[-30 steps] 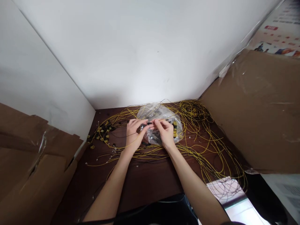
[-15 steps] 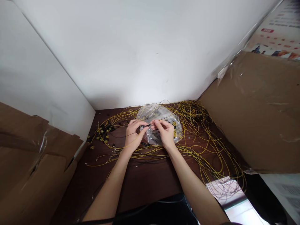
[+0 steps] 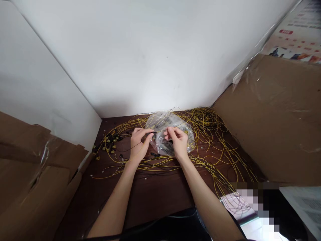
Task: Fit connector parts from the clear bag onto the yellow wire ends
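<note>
Both my hands work over a dark brown table (image 3: 155, 194) strewn with thin yellow wires (image 3: 220, 157). My left hand (image 3: 137, 144) is closed, pinching a small black connector (image 3: 151, 133) with a yellow wire running from it. My right hand (image 3: 177, 142) is closed in a pinch on the yellow wire just right of that connector. Under and behind my hands lies a clear plastic bag (image 3: 163, 122) holding small black and yellow parts.
A pile of black-and-yellow connectors (image 3: 110, 142) lies at the table's left. A coil of yellow wire (image 3: 205, 117) sits at the back right. Brown cardboard sheets stand at the left (image 3: 37, 180) and right (image 3: 276, 124). A white wall is behind.
My hands have drawn slightly apart: the left moved a little left with the black connector, the right shifted a little right along the wire.
</note>
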{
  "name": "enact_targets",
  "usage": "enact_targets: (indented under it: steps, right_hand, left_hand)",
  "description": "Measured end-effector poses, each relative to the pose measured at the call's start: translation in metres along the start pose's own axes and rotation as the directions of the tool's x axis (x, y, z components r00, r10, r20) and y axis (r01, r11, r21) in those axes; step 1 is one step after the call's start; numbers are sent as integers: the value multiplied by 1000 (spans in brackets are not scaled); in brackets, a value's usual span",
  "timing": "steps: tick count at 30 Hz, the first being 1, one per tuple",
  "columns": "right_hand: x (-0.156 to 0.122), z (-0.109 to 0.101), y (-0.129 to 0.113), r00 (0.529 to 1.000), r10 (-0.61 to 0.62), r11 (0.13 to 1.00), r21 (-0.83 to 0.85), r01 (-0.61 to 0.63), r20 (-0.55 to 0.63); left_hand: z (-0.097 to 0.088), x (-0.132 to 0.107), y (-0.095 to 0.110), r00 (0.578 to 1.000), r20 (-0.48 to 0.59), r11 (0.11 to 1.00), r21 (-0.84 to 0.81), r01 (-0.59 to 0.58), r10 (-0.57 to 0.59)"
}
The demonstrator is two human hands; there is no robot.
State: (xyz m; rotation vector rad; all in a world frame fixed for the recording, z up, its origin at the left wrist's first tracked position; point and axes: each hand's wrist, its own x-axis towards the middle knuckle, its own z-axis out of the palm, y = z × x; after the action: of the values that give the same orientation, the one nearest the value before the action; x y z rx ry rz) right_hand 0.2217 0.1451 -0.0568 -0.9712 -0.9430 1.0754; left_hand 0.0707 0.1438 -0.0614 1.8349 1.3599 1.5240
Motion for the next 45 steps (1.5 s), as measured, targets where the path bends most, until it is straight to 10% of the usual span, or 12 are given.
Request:
enact_targets:
  steps: [10,45]
  right_hand:
    - [-2,3,4,984,22,996,-94,-5,177]
    - [5,-4,4,995,22,993,-115,-11,95]
  left_hand:
    - [3,-1,5,999,23,999,-42,-24,25]
    - [5,-2,2,993,66,993,61,-100,96]
